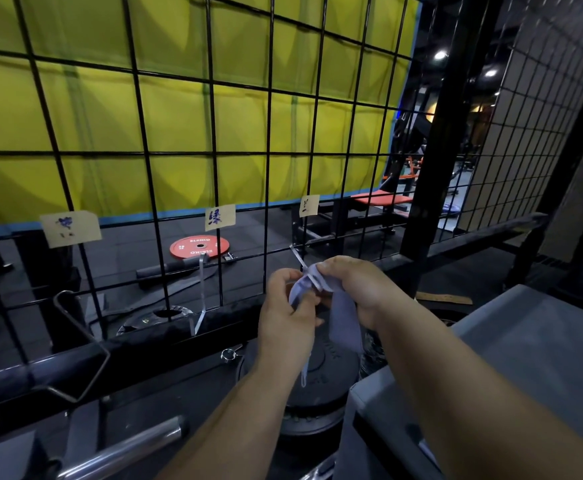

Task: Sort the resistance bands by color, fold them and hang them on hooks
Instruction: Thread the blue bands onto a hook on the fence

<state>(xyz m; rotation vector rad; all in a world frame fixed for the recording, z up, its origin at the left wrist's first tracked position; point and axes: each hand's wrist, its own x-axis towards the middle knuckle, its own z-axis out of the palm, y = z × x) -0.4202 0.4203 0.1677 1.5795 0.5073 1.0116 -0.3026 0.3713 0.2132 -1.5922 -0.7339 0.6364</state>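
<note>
A pale blue-grey resistance band (pixel 343 320) hangs folded between my hands, its lower part drooping over a black weight plate (pixel 321 372). My left hand (pixel 288 317) pinches its left edge. My right hand (pixel 355 287) grips its top, right at the tip of a metal hook (pixel 298 259) fixed to the black wire grid (pixel 269 140). Above that hook is a paper label (pixel 309 205). A second metal hook (pixel 201 292) hangs bare under a middle label (pixel 220 217). A third label (pixel 70 227) is at the left.
A grey box (pixel 525 358) stands at my right. Behind the grid lie a red weight plate (pixel 200 247) and a black bar (pixel 172 268) on dark flooring, before a yellow curtain (pixel 179 116). A steel bar (pixel 123 448) and a bent wire hanger (pixel 78 341) are at lower left.
</note>
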